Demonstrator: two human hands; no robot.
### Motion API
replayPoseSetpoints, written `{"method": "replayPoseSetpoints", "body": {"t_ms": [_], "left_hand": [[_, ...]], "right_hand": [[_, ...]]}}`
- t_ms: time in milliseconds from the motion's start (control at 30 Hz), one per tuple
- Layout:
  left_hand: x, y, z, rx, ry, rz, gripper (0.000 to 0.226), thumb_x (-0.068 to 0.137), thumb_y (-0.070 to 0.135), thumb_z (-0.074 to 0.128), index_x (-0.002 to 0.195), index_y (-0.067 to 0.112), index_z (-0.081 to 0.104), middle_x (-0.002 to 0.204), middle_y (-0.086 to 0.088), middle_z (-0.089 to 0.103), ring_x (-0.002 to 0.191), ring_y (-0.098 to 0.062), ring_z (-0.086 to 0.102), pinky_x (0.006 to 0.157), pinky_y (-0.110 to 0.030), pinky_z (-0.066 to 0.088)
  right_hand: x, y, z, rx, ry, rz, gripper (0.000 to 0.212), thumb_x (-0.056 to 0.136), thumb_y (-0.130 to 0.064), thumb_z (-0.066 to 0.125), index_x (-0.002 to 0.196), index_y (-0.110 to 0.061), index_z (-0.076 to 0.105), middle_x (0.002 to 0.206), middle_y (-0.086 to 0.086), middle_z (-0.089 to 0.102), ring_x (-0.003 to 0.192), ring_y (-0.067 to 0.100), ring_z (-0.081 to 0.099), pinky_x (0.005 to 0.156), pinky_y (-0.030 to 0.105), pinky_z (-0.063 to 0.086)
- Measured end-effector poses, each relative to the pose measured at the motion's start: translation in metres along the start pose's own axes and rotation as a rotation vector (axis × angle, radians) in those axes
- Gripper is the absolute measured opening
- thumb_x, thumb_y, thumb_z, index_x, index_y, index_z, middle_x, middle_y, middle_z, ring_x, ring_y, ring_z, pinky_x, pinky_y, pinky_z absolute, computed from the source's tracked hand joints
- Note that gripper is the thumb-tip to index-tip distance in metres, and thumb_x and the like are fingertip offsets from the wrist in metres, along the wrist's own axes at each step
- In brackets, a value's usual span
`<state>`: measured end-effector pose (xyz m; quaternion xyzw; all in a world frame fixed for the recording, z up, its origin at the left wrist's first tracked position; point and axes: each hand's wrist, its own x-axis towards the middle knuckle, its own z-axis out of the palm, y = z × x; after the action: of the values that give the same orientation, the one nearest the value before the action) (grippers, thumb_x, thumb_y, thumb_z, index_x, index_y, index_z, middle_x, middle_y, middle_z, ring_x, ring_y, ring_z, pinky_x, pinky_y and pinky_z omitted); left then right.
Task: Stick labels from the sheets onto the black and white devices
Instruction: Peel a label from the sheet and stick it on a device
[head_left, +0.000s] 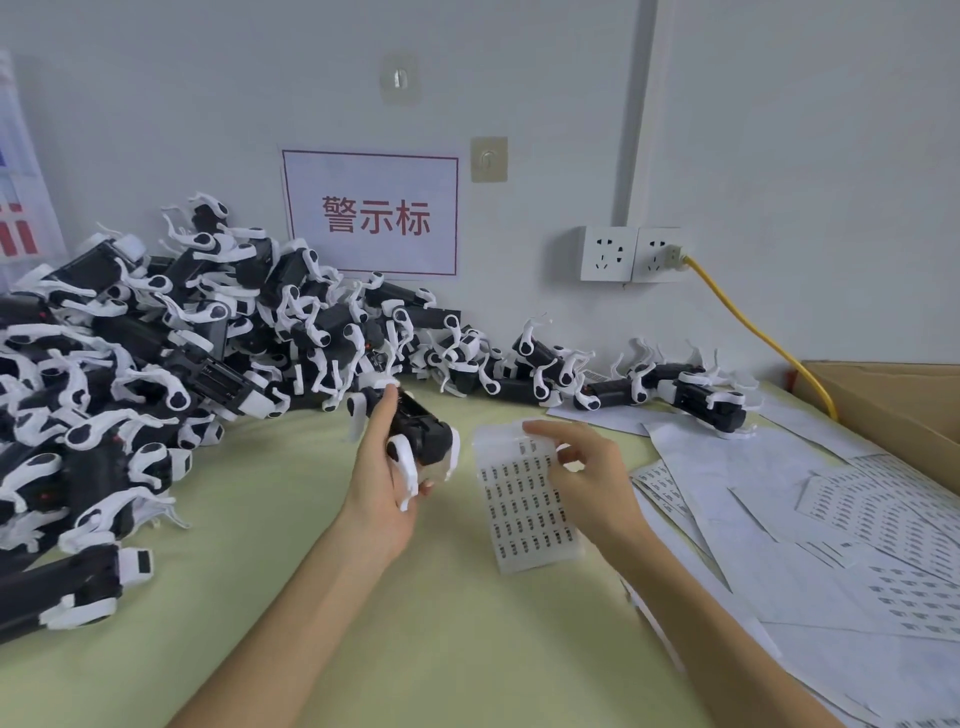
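left hand (379, 475) grasping a black-and-white device (423, 432), right hand (587, 478) pinching the label sheet (519, 519) — at its top

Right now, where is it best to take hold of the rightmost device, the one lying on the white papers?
Grip the rightmost device round its black body, coming from above. The body is a blocky bar lying flat; the thin white legs curl out around it and would probably give poor hold.

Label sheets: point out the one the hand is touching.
The label sheet beside the held device; the right hand pinches its top edge. The other sheets lie untouched farther right.
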<state>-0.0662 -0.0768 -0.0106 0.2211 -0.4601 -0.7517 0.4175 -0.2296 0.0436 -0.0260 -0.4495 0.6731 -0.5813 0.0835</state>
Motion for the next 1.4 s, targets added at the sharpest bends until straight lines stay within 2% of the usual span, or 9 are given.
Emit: {"method": "replayPoseSetpoints", "body": {"t_ms": [133, 200, 333, 500, 733, 867, 1067, 1300, 1400], "left_hand": [[-0.010, 0.001, 0.013, -0.101, -0.154, -0.071, 0.043, 0.092, 0.053, 0.061, 0.073, 0.017, 0.074, 0.044, -0.001, 0.048, 0.066, -0.025, 0.057, 0.087, -0.033, 0.046], [-0.015, -0.001, 0.018, -0.151, -0.246, -0.119, 0.032, 0.089, 0.047, 0.071, 0.080, 0.017, 0.073, 0.073, 0.004, 0.052, 0.067, -0.027, 0.061, 0.078, -0.034, 0.049], [-0.019, -0.010, 0.019, -0.120, -0.364, -0.105, 0.042, 0.067, 0.052, 0.090, 0.096, 0.023, 0.080, 0.089, -0.004, 0.066, 0.078, -0.023, 0.069, 0.071, -0.029, 0.058], [-0.018, -0.010, 0.016, -0.074, -0.365, -0.065, 0.045, 0.059, 0.059, 0.092, 0.085, 0.025, 0.080, 0.085, 0.000, 0.069, 0.079, -0.019, 0.071, 0.086, -0.033, 0.048], [-0.023, -0.005, 0.021, -0.195, -0.329, -0.058, 0.025, 0.092, 0.044, 0.063, 0.102, 0.024, 0.074, 0.081, -0.004, 0.058, 0.070, -0.024, 0.059, 0.079, -0.033, 0.043], [-0.024, -0.004, 0.023, -0.232, -0.301, -0.097, 0.030, 0.086, 0.041, 0.069, 0.109, 0.022, 0.072, 0.074, -0.004, 0.039, 0.063, -0.025, 0.053, 0.069, -0.031, 0.045], [-0.024, -0.006, 0.020, -0.011, -0.303, -0.043, 0.045, 0.057, 0.059, 0.091, 0.082, 0.024, 0.078, 0.067, -0.003, 0.060, 0.063, -0.018, 0.061, 0.061, -0.026, 0.052], [-0.032, -0.011, 0.022, 0.301, -0.400, -0.079, 0.055, 0.071, 0.064, 0.069, 0.098, 0.017, 0.080, 0.092, -0.015, 0.077, 0.089, -0.027, 0.070, 0.075, -0.027, 0.056], [-0.034, -0.012, 0.025, 0.310, -0.342, -0.055, 0.064, 0.066, 0.063, 0.071, 0.096, 0.007, 0.076, 0.082, -0.017, 0.076, 0.079, -0.029, 0.070, 0.064, -0.023, 0.055]], "right_hand": [[0.002, -0.003, -0.009, 0.198, 0.090, 0.004, 0.069, 0.083, 0.016, 0.048, 0.100, -0.046, 0.074, 0.111, -0.004, 0.071, 0.092, 0.013, 0.063, 0.069, 0.019, 0.054], [0.002, -0.005, -0.010, 0.212, 0.088, -0.005, 0.062, 0.085, 0.013, 0.053, 0.103, -0.043, 0.074, 0.111, 0.000, 0.071, 0.091, 0.013, 0.063, 0.071, 0.020, 0.054], [0.000, -0.007, -0.004, 0.155, 0.069, -0.085, 0.029, 0.092, -0.009, 0.070, 0.106, -0.034, 0.076, 0.109, -0.001, 0.066, 0.084, 0.006, 0.063, 0.070, 0.018, 0.051], [-0.002, -0.002, 0.003, -0.005, 0.107, -0.178, 0.021, 0.090, -0.019, 0.076, 0.103, -0.034, 0.076, 0.107, -0.010, 0.057, 0.088, 0.005, 0.059, 0.071, 0.014, 0.046], [0.001, 0.004, 0.001, -0.149, 0.072, -0.220, 0.024, 0.086, -0.031, 0.081, 0.110, -0.035, 0.078, 0.113, -0.017, 0.049, 0.103, 0.005, 0.054, 0.077, 0.009, 0.040], [0.001, 0.004, 0.000, -0.188, 0.058, -0.253, 0.023, 0.088, -0.028, 0.080, 0.111, -0.030, 0.079, 0.108, -0.016, 0.052, 0.095, 0.004, 0.055, 0.075, 0.011, 0.040], [0.001, 0.004, 0.001, -0.152, 0.116, -0.279, 0.018, 0.089, -0.021, 0.080, 0.106, -0.018, 0.081, 0.093, -0.014, 0.060, 0.079, 0.008, 0.057, 0.068, 0.014, 0.043], [0.000, 0.004, -0.003, -0.151, 0.158, -0.292, 0.006, 0.090, -0.021, 0.079, 0.094, -0.020, 0.083, 0.084, -0.012, 0.063, 0.069, 0.013, 0.056, 0.061, 0.011, 0.040], [-0.001, 0.002, 0.000, -0.116, 0.159, -0.268, 0.009, 0.092, -0.019, 0.076, 0.088, -0.021, 0.084, 0.084, -0.008, 0.063, 0.063, 0.013, 0.052, 0.057, 0.013, 0.039]]}}
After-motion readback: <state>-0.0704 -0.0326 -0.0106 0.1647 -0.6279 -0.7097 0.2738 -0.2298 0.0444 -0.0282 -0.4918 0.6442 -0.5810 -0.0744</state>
